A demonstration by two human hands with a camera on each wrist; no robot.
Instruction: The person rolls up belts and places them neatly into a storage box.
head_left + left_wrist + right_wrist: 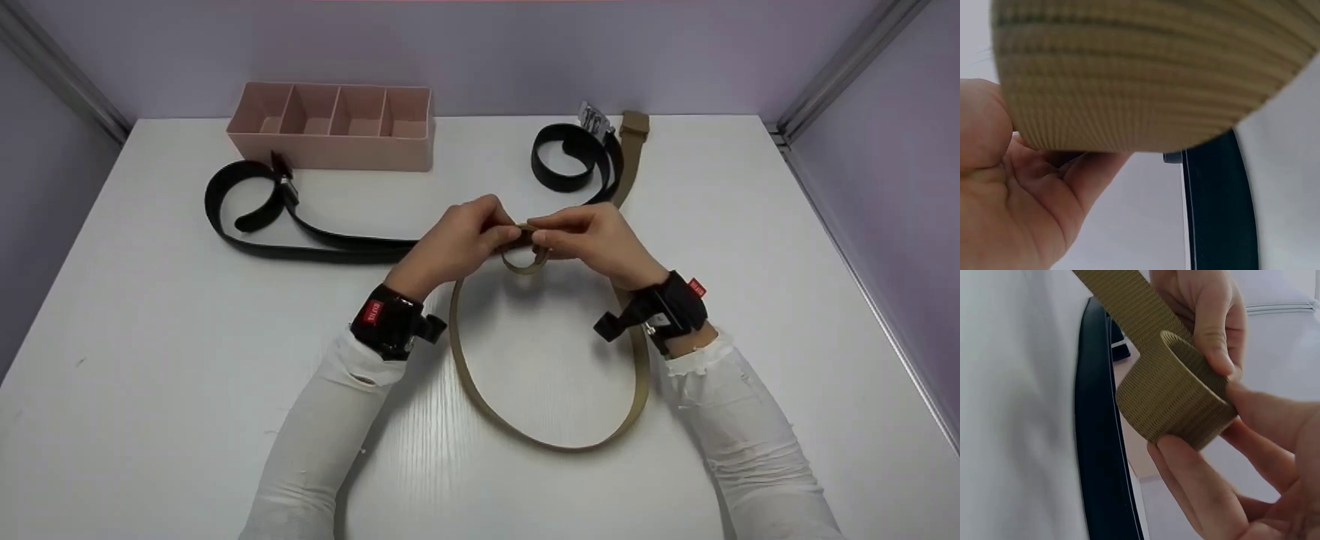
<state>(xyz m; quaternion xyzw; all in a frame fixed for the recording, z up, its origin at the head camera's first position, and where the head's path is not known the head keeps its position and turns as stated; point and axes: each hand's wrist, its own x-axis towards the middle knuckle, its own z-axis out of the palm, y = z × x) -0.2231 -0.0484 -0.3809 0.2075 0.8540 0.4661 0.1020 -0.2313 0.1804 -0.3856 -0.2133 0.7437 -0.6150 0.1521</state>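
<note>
Both hands meet above the middle of the table around a tan webbing belt (465, 375). Its end is bent into a small loop (1168, 399), well seen in the right wrist view. My left hand (469, 236) pinches the loop's upper left side between thumb and fingers. Opposite it, my right hand (600, 240) pinches the loop with thumb and fingertips. The rest of the belt hangs in a wide curve towards me, and its buckle end (635, 124) lies at the back right. In the left wrist view the tan webbing (1129, 79) covers much of the left fingers.
A black belt (322, 253) lies across the table behind the hands, curled at the left, with a second curl and a silver buckle (594, 120) at the right. A pink box (337, 150) with several compartments stands at the back left.
</note>
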